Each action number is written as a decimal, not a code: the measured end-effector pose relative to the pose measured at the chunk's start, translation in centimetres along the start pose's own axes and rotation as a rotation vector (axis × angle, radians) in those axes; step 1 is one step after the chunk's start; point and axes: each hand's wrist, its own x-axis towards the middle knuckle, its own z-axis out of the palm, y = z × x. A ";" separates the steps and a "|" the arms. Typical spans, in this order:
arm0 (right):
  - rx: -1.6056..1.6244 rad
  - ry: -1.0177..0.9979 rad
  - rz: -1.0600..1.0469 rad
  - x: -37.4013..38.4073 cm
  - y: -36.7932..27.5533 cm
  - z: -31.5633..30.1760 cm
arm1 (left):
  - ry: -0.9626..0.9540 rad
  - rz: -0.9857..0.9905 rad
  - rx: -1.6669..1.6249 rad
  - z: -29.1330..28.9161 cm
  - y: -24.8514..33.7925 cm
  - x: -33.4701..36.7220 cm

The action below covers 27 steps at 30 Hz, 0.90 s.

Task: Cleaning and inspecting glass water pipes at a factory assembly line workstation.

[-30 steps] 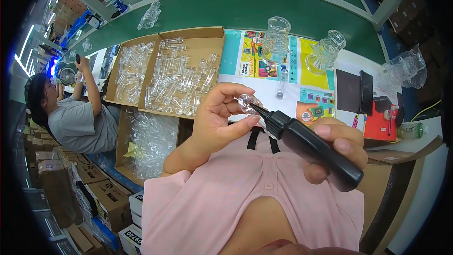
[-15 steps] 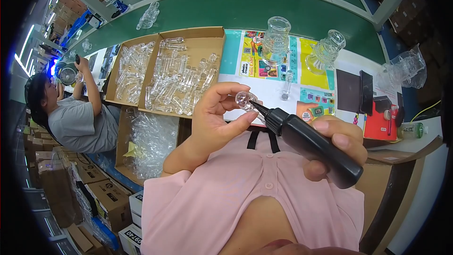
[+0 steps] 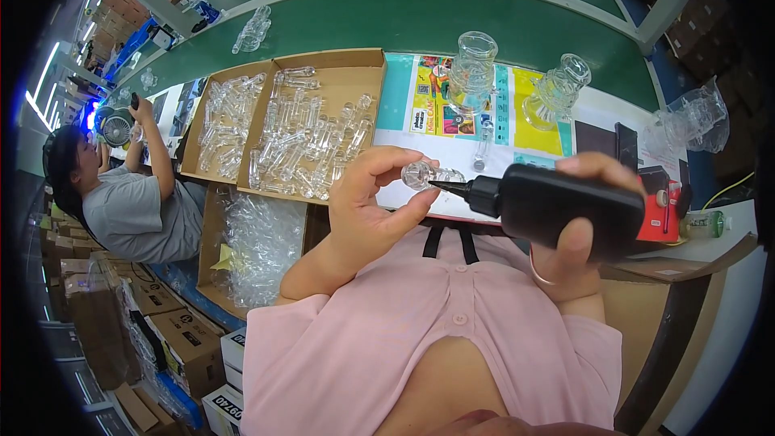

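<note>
Between thumb and fingers my left hand (image 3: pixel 375 202) pinches a small clear glass tube piece (image 3: pixel 418 175) with a rounded end. My right hand (image 3: pixel 577 234) is wrapped round a black squeeze bottle (image 3: pixel 565 206), held almost level. Its thin pointed nozzle (image 3: pixel 448 186) reaches left to the glass piece; whether the tip touches the glass I cannot tell. Past my hands, a similar small glass piece (image 3: pixel 483 149) stands on the printed sheet. Behind it are a larger clear glass vessel (image 3: pixel 472 73) and, to its right, another flared glass vessel (image 3: pixel 557 90).
Left of my hands, an open cardboard tray (image 3: pixel 367 60) holds many glass pieces. A box of clear plastic wrap (image 3: pixel 262 238) sits below it. Farther right are a bagged glass vessel (image 3: pixel 690 121), a dark phone-like object (image 3: pixel 626 157) and a red packet (image 3: pixel 652 230). At far left a person (image 3: pixel 137 202) works.
My right hand has swung the black bottle upward and to the right, from a steep slant to nearly level. The glass piece in my left hand has turned to point right.
</note>
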 end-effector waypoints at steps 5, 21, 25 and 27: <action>0.507 0.308 0.195 2.2 2.0 1.4 | -0.011 0.016 -0.025 1.0 0.0 0.4; 1.109 0.687 0.112 4.1 17.6 -12.9 | -0.128 -0.624 -0.851 2.1 -5.1 1.3; 0.775 0.824 0.278 4.3 21.4 -13.6 | -0.117 -0.726 -0.943 2.7 -5.6 1.5; 0.748 0.849 0.309 3.7 24.0 -14.6 | -0.106 -0.748 -0.964 2.8 -5.9 1.4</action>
